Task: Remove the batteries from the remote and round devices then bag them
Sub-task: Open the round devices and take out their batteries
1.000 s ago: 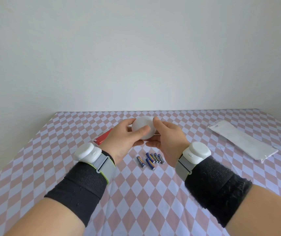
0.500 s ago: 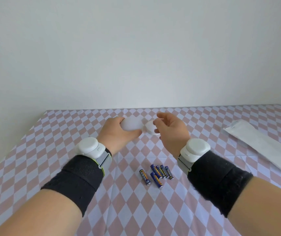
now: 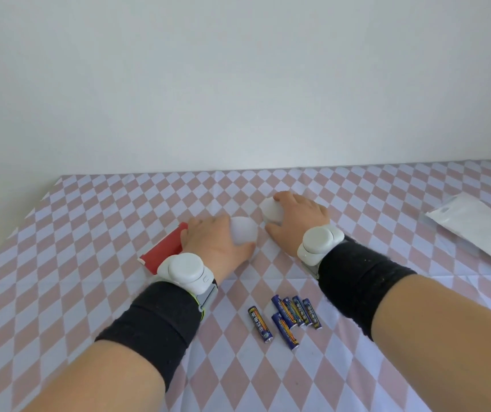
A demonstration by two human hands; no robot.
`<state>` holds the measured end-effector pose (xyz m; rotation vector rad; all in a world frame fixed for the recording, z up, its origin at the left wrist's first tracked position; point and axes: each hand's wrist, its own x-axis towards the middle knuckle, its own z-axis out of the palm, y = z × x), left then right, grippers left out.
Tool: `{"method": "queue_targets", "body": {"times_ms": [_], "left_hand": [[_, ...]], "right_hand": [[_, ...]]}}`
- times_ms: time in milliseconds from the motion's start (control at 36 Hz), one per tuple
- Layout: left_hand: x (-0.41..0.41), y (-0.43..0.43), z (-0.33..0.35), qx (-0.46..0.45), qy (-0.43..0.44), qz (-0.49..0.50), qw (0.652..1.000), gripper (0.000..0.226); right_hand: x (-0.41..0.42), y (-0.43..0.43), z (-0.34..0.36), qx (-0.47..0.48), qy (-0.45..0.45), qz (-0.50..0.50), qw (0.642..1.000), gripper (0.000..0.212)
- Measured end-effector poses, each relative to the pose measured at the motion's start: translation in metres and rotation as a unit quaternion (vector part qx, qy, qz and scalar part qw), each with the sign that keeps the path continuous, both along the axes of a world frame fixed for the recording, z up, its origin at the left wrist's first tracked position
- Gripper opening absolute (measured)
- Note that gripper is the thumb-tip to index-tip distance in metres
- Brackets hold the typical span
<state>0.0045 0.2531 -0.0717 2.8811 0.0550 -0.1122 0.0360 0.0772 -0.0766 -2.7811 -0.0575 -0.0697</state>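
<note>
now: two hands down on a pink-and-white checked tablecloth (image 3: pixel 119 263).
left hand (image 3: pixel 214 243): fingers curled round a white round piece (image 3: pixel 244 230), at the cloth.
right hand (image 3: pixel 296 221): grasping a second white round piece (image 3: pixel 270 214), just apart from the first.
batteries (image 3: pixel 285 316): six blue aaa cells, loose on the cloth near the wrists.
red object (image 3: pixel 165 249): flat, beside the left hand; too hidden to name.
white plastic bag (image 3: pixel 476 230): lying at far right, well apart.

Left grip (image 3: pixel 217 245): holds white round piece (image 3: pixel 243 233), centre frame.
Right grip (image 3: pixel 299 217): holds second round piece (image 3: pixel 270 213).
Batteries (image 3: pixel 286 319): loose, lower centre.
</note>
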Motion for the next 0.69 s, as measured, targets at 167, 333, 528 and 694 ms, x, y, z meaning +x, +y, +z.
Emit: {"method": "queue_targets", "body": {"times_ms": [167, 333, 528, 694], "left_hand": [[-0.003, 0.002, 0.004, -0.004, 0.002, -0.011, 1.0, 0.067], [-0.012, 0.009, 0.012, -0.117, -0.032, -0.011, 0.993, 0.056], [-0.046, -0.01, 0.051, -0.303, -0.007, -0.03, 0.952, 0.058], [-0.077, -0.015, 0.074, -0.358, 0.013, -0.053, 0.932, 0.051]], "right_hand": [[-0.005, 0.003, 0.0, 0.056, -0.01, -0.027, 0.998, 0.057], [-0.031, -0.005, 0.008, 0.159, -0.004, 0.03, 0.987, 0.062], [-0.075, -0.006, 0.046, 0.174, -0.017, 0.103, 0.979, 0.081], [-0.121, -0.008, 0.081, 0.171, -0.023, 0.154, 0.973, 0.076]]}}
